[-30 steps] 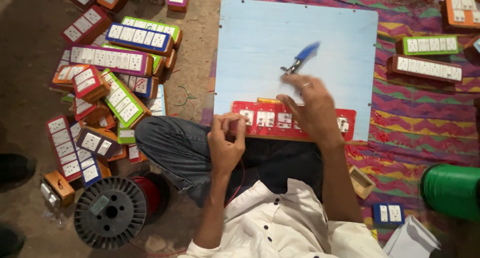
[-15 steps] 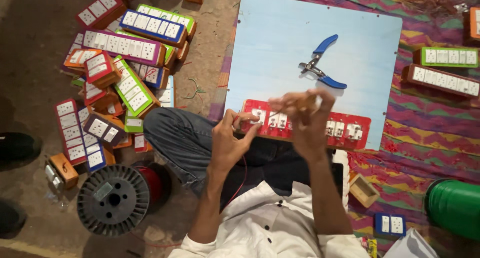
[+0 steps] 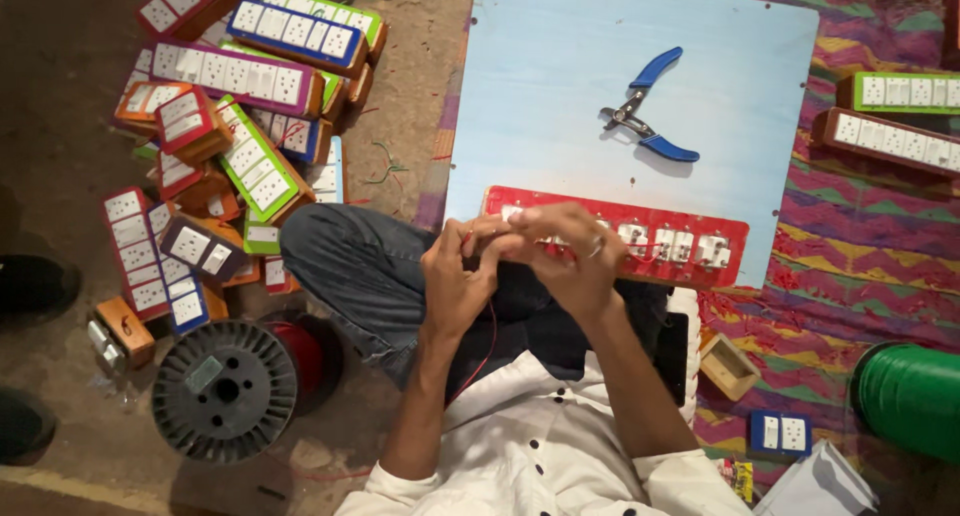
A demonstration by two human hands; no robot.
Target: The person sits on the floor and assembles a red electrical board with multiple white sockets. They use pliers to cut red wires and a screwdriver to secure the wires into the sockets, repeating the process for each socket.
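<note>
pliers [image 3: 648,106]: blue-handled, on the board beyond the hands
spool [image 3: 226,389]: black, left of the hands
boxes [image 3: 232,126]: piled far left

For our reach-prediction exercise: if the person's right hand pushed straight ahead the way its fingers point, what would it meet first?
The right hand points toward the left hand, fingertips already meeting, so it would meet that first; depth is unclear.

Warm indoor light, bright on the pale blue board [image 3: 560,86]; dim left floor; soft shadows, slight blur

One pair of pliers [image 3: 648,109], two spools [image 3: 224,388] (one green [image 3: 908,394]), one board [image 3: 560,96]
</note>
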